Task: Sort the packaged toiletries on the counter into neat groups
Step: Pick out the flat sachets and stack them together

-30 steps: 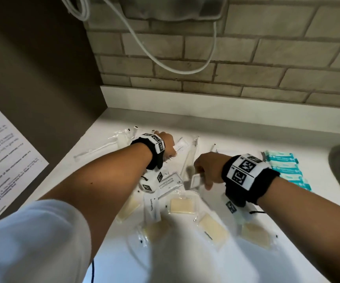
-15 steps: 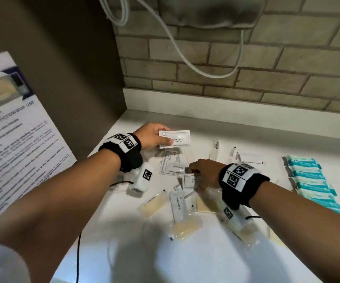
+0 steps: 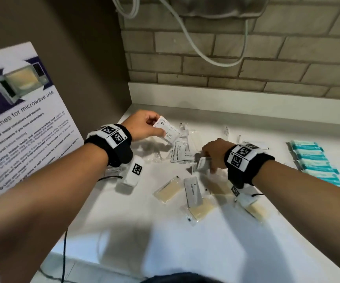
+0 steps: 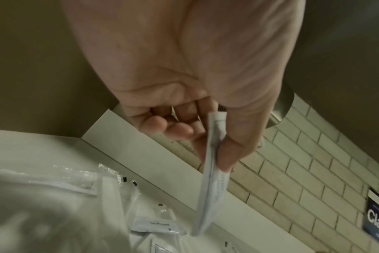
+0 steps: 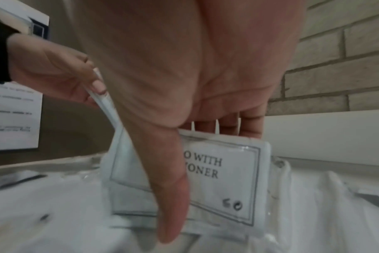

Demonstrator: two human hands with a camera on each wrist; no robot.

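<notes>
While left hand (image 3: pixel 144 125) pinches white sachet (image 3: pixel 166 129) above counter (image 3: pixel 165 242) back-left corner, right hand (image 3: pixel 214 154) grips second sachet (image 5: pixel 225 181) mid-counter — label half hidden by thumb; teal packets (image 3: pixel 316 164) lined right, front counter bare.

I count four soap bars (image 3: pixel 167 189) in clear wrap on the counter, some half hidden under other things. One toothpaste packet (image 3: pixel 193 192) lies among them. Of the white shampoo sachets I see four: one (image 3: pixel 166 130) in my left hand, one (image 3: pixel 200 163) in my right, two (image 3: pixel 178 152) lying flat between. The teal packets (image 3: pixel 313 160) at the far right look like six or seven.
</notes>
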